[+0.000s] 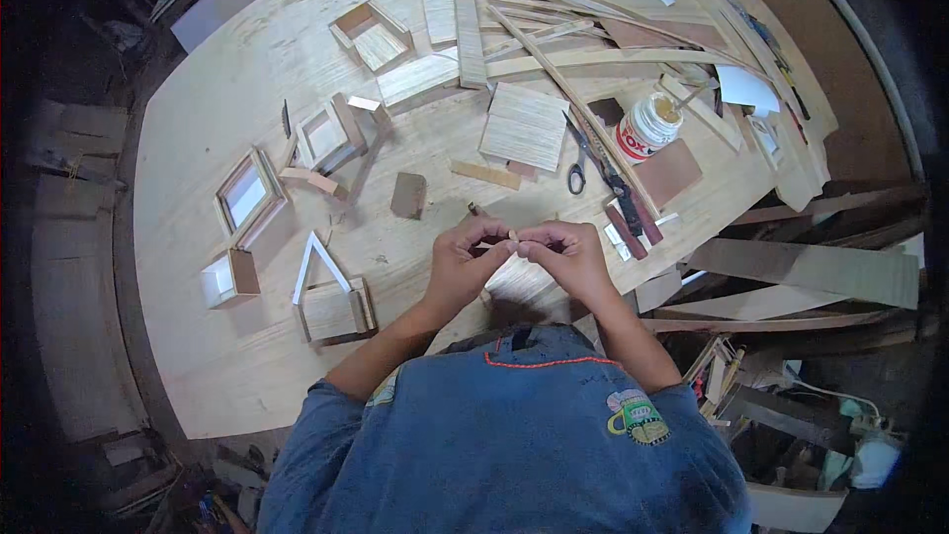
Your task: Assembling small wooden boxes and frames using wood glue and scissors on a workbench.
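Above the wooden table [247,356], left hand [465,259] and right hand [568,252] pinch a small wood sliver [513,234] between closed fingertips.

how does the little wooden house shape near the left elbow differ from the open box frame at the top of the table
The house-shaped piece has a pale, pointed triangular roof frame above a box; the open box frame is plain and rectangular. The house-shaped piece lies close to the person; the open box frame lies at the far side. Both are thin, light wood lying on the table.
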